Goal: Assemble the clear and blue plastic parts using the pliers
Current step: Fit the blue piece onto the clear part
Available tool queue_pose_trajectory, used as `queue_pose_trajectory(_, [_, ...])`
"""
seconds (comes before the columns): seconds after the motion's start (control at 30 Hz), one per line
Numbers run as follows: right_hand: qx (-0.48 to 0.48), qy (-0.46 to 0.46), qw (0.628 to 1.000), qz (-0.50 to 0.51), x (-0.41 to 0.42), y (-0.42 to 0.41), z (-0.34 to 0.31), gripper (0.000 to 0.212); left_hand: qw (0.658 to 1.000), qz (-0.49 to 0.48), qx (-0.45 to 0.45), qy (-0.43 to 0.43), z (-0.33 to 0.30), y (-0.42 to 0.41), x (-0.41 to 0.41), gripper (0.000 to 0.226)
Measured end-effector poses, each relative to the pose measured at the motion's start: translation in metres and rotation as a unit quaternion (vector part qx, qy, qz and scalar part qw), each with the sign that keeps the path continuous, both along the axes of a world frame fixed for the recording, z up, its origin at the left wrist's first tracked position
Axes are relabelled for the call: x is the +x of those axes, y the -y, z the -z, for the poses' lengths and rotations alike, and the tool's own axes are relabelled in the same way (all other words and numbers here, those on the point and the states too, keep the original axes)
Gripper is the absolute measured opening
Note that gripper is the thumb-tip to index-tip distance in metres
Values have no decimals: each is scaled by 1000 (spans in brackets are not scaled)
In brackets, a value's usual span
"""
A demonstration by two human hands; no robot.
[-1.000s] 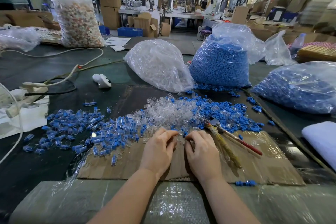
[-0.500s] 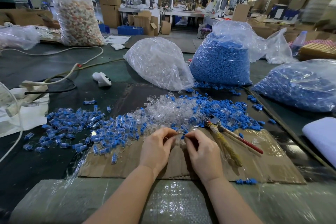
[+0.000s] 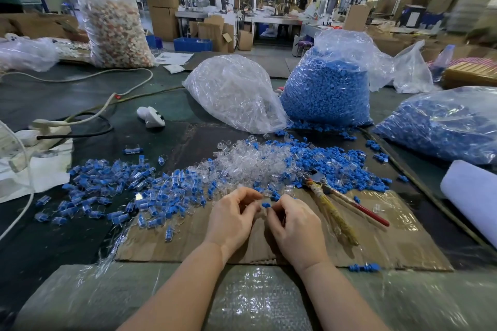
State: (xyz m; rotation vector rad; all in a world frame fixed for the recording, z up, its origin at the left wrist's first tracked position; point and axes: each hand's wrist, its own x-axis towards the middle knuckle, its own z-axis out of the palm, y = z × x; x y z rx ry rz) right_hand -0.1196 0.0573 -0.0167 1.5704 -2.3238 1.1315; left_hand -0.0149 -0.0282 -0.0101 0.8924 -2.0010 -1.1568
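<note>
Head view looks down on your two hands, close together over the cardboard sheet [image 3: 376, 244]. Your right hand [image 3: 293, 226] has its fingers curled, and a small blue part [image 3: 265, 205] shows at its fingertips, pinched there. Your left hand [image 3: 232, 216] is curled too, fingertips turned toward the right hand; whether it holds a clear piece I cannot tell, as the fingers hide it.

Just beyond your knuckles lies the loose heap of clear parts [image 3: 247, 161], with loose blue parts [image 3: 333, 164] mixed in and spreading to its right. To the left, a spread of joined clear-and-blue pieces [image 3: 107, 185] covers the dark table [image 3: 40, 99].

Your pliers [image 3: 336, 199] lie on the cardboard just right of your right hand, untouched, head toward the blue heap, one handle red and the other wrapped in yellowish tape.

Farther back stand a bag of clear parts [image 3: 236, 94] and a bag of blue parts [image 3: 328, 88], side by side. Another blue-filled bag [image 3: 443, 126] lies at far right.
</note>
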Motion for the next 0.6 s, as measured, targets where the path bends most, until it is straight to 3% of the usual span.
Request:
queue_pose_trajectory(0.2, [5,-23,1000,1,2,0,-1,22,1000,26,7,10,0,-2,-1,31])
queue_pose_trajectory(0.6, [10,-37,999,-8,1,0,0,18,999,27,-18,21,1,0,-2,23])
